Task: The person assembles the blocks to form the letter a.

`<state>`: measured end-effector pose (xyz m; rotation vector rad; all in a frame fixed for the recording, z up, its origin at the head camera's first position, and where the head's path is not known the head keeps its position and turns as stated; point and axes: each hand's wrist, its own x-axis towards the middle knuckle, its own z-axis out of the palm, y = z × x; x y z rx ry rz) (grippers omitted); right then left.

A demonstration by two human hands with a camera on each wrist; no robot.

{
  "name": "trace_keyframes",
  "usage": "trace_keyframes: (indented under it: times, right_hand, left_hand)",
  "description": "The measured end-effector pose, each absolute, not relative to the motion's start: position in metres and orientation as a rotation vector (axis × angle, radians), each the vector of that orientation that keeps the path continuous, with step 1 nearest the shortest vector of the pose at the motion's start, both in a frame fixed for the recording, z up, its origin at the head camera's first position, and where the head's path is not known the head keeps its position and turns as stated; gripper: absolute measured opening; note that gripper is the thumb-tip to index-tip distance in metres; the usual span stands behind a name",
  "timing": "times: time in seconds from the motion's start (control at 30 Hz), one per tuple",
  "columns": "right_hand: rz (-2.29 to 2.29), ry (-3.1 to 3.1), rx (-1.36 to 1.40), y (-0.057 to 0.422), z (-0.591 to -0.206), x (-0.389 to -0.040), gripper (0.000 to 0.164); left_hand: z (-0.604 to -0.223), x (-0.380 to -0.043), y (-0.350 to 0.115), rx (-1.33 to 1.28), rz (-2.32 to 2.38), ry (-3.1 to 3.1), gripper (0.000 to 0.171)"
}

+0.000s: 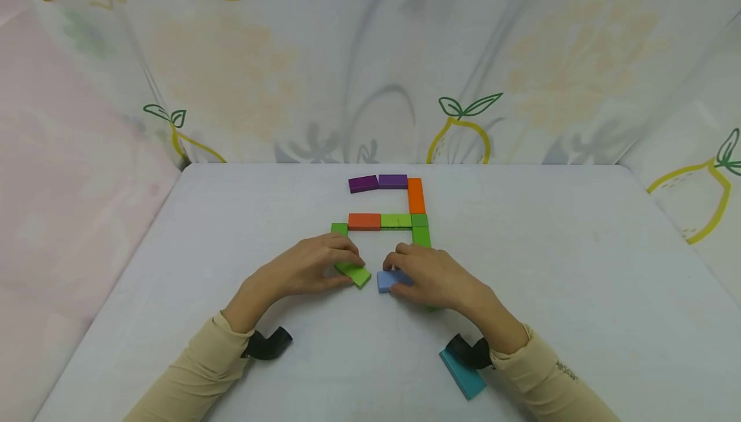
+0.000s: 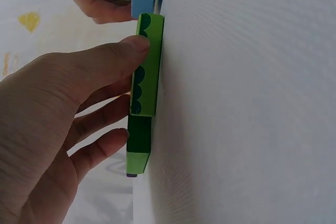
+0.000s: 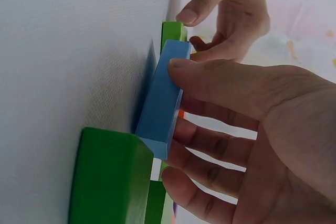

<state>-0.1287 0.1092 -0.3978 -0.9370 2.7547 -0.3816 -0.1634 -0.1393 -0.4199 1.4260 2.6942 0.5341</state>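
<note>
My left hand pinches a light green block between thumb and fingers; scalloped dark green marks show on its side in the left wrist view. A darker green block adjoins its far end there. Opposite, my right hand holds a light blue block, thumb on the near long side and fingers behind. The facing ends of these two blocks stand a small gap apart in the head view. In the right wrist view, the blue block slants slightly, its end close to a green block.
Beyond the hands, a red-orange block, a light green one and green ones form a row. An orange block leads back to two purple blocks. A turquoise block lies under the right wrist camera.
</note>
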Motion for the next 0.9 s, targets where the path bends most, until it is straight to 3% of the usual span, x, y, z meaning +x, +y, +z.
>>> trace_keyframes:
  times: [0.9]
  right_hand:
    - [-0.418,2.746,-0.940,0.1044,-0.4008,-0.1336,0.029]
  left_hand:
    - [-0.4188,-0.1649,-0.1406,1.438,0.536,2.694,0.027]
